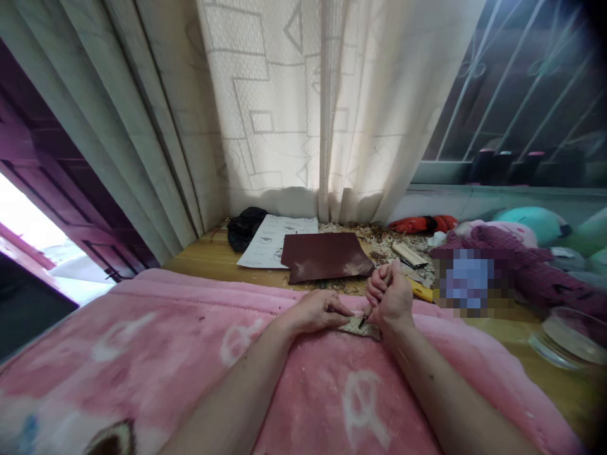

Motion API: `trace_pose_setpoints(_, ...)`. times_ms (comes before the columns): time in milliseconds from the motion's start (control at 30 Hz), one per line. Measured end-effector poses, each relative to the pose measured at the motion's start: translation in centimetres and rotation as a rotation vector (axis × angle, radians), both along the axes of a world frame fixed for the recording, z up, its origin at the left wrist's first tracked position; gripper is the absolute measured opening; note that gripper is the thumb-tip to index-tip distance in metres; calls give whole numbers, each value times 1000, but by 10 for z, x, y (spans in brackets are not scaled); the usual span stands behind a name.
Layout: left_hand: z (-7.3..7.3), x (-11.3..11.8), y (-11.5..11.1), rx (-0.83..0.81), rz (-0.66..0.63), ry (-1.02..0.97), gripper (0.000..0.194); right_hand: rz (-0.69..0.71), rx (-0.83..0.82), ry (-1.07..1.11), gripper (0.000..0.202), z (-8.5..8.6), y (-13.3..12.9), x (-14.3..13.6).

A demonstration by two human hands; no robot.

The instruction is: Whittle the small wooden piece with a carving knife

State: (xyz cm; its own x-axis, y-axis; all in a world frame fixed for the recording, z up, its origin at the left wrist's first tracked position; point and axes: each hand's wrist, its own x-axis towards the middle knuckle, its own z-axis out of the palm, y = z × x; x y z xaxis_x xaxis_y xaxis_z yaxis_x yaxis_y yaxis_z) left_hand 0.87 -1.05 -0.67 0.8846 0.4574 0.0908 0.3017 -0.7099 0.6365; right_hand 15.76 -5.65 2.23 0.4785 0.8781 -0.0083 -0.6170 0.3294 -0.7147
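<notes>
Across the pink blanket [199, 379], near the brown sheet [327, 256], my left fingers [332, 309] press one end of the small flat piece [353, 327]; my right fist [389, 292] clenches a dark-tipped tool [364, 318] against it.

Table [203, 254] between blanket [313, 385] and curtain [270, 95]

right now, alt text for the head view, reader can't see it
Left hand steadies a small flat piece over a pink blanket while the right hand grips a dark-tipped tool against it; behind lie a brown sheet, white paper and scraps.
</notes>
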Motion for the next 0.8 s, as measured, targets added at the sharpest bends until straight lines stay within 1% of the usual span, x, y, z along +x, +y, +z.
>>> trace_pose_setpoints(200, -3, 0, 0, -20, 29, 21, 32, 20, 16, -13, 35, 3, -2, -3)
trace_pose_setpoints(600, -4, 2, -1, -47, 106, 37, 27, 32, 31, -26, 35, 5, -3, -5)
trace_pose_setpoints(800, -4, 2, -2, -42, 93, 0, 25, 31, 30, -55, 37, 5, -4, -7)
